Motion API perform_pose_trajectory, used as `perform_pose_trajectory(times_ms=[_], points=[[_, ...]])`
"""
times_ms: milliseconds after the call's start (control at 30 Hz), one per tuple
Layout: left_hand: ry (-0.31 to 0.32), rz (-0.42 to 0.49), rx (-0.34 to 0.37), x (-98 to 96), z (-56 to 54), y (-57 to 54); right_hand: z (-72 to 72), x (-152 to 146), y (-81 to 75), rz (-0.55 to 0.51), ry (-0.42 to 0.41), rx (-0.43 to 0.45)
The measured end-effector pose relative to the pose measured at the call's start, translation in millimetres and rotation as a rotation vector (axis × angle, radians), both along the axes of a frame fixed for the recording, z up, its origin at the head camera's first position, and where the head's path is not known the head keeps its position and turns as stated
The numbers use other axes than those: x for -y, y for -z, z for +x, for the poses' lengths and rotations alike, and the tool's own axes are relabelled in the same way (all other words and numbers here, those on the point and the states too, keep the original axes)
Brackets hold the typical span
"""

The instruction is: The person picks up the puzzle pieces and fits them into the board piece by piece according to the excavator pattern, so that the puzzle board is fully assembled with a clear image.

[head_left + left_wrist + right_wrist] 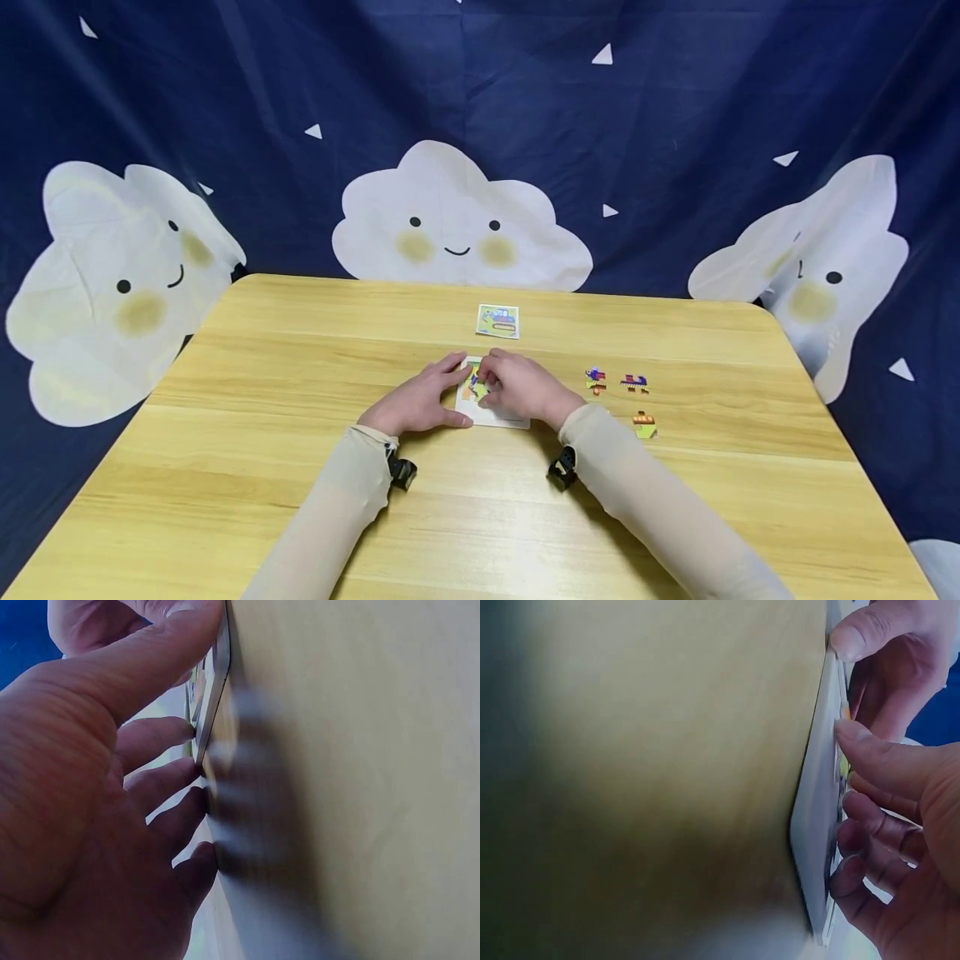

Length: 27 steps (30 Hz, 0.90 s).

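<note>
A small white puzzle board (491, 414) lies flat on the table between both hands in the head view. Colourful puzzle pieces (472, 387) fill its left part. My left hand (420, 402) rests at the board's left side, fingers fairly straight, the thumb by the near edge. Over the board, my right hand (528, 387) bends its fingers and thumb onto a puzzle piece, mostly hidden beneath them. From the right wrist view, the right thumb (877, 754) touches the board surface, with the other fingertips close to it.
Three loose puzzle pieces lie right of the board: one purple and yellow (596, 381), one purple and striped (635, 383), one orange and green (645, 426). Behind the board is a picture card (498, 322) showing a blue excavator. A dark blue curtain (480, 75) hangs behind the wooden table (337, 333).
</note>
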<state>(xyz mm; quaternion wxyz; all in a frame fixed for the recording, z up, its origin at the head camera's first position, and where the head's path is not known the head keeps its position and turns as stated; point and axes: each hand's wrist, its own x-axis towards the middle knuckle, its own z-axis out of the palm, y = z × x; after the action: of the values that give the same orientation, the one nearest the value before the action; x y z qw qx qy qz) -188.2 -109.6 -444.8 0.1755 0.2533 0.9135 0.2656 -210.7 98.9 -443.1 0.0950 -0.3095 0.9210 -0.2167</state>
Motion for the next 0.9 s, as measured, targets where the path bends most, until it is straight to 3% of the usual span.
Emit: perform_pose_trajectory(times_ms=[533,900], points=[[0.006,0.012,-0.013,0.3,-0.2,-3.8,-3.3,7.5,-2.5,0.003,-0.038,-0.072],[0.007,0.014,-0.011,1.2,0.1,-1.1,-2.0,8.0,-3.7,0.021,-0.042,-0.042]])
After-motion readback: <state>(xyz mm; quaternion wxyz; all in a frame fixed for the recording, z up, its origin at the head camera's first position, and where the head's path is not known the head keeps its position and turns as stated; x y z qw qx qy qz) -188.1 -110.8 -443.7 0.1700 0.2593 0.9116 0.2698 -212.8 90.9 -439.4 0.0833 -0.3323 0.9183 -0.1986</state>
